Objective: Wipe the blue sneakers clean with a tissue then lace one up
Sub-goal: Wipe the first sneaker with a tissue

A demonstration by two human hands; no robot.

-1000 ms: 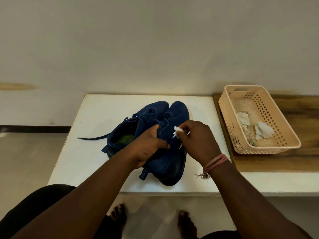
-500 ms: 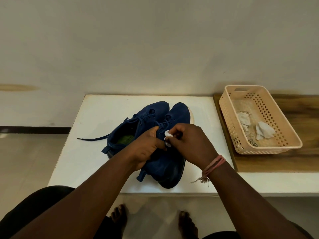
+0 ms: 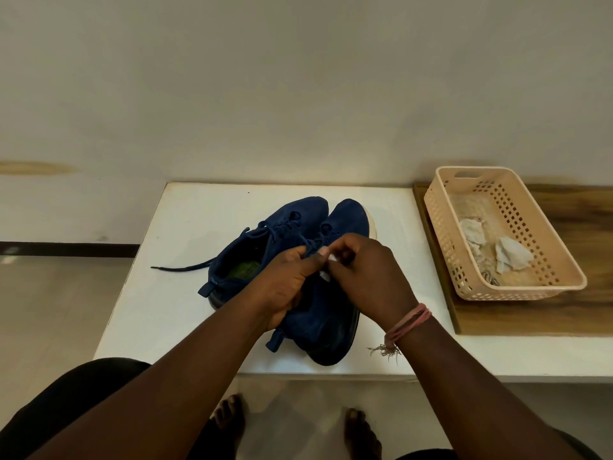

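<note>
On white tabletop [image 3: 185, 313]: two blue sneakers [image 3: 292, 224] side by side, toes toward wall. Left hand [image 3: 285, 283] grips nearer sneaker [image 3: 318, 320] at collar, fingers curled round it. Right hand [image 3: 368, 277] pinches small white tissue [image 3: 326, 275] against same sneaker near laces. Loose lace end [image 3: 180, 268] trails left from farther sneaker. Beige basket [image 3: 560, 260] right, on wooden board [image 3: 597, 313], holds crumpled tissues [image 3: 510, 257].

Blue sneakers [image 3: 292, 257] side by side, toes pointing away.
The right one tilts sideways; a small white tissue [image 3: 326, 275] shows at its laces (one lace [image 3: 184, 267] trails left).
</note>
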